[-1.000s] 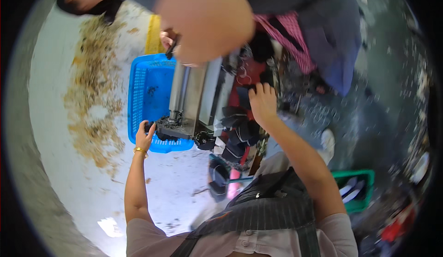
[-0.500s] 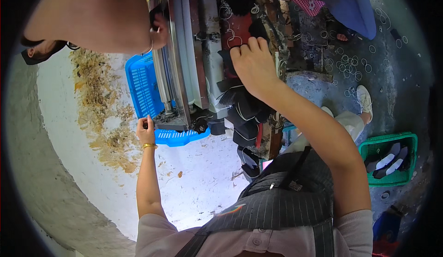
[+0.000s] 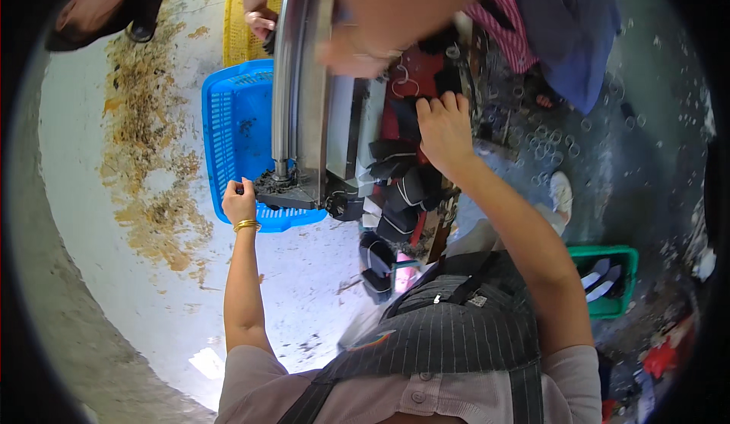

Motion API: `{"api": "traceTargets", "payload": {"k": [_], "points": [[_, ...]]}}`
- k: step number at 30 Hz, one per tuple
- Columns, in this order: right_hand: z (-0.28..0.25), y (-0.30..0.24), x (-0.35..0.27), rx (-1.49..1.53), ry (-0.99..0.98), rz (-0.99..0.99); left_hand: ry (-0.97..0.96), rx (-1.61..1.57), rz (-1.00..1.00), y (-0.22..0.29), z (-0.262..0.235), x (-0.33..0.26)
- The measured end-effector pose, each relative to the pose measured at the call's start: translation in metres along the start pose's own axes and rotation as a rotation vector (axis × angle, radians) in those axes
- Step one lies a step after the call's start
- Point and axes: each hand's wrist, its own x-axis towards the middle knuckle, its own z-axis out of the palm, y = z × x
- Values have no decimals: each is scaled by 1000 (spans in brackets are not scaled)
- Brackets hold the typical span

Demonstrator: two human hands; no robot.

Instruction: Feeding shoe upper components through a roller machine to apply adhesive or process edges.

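My left hand point(image 3: 239, 201) is closed round a small dark piece point(image 3: 240, 189) beside the near corner of a roller machine point(image 3: 287, 131); most of that piece is hidden. Black scraps lie on the machine's corner plate. Over to the right, my right hand point(image 3: 447, 135) has its fingers bent over a flat black piece point(image 3: 407, 118) on a red surface point(image 3: 414, 70). Just nearer to me are bundles of black pieces point(image 3: 403, 190), some with white bands round them. Another person's hand point(image 3: 261, 21) is at the rollers' far end; their other hand point(image 3: 356, 55) is blurred above the machine.
A blue basket point(image 3: 215, 131) stands under the machine's left side, with a yellow basket point(image 3: 234, 25) beyond it. At the right a green basket point(image 3: 627, 283) holds black and pale pieces. Pale rings point(image 3: 544, 144) are scattered on the dark floor.
The view has shifted. The other person's arm has swung from the left to over the machine, and the yellow basket has come into view. Both my hands keep their places.
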Motion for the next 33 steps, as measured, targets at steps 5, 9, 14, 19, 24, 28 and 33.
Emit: {"api": "traceTargets", "payload": {"k": [5, 9, 14, 19, 24, 28, 33], "points": [[-2, -5, 5, 106, -34, 5, -270, 12, -303, 25, -15, -6], [-30, -32, 10, 379, 19, -12, -138, -160, -253, 21, -54, -17], [-44, -120, 21, 972, -319, 454, 156, -512, -208, -20, -80, -69], [17, -185, 26, 946, -471, 530, 80, -648, -375, -70, -56, -106], [9, -211, 28, 166, -327, -79, 81, -753, -400, -119, -17, -112], [2, -213, 34, -160, -372, -296, 92, -972, -459, -119, 6, -82], [4, -205, 48, -5, -495, -147, 106, -1149, -377, -101, 19, -28]]}}
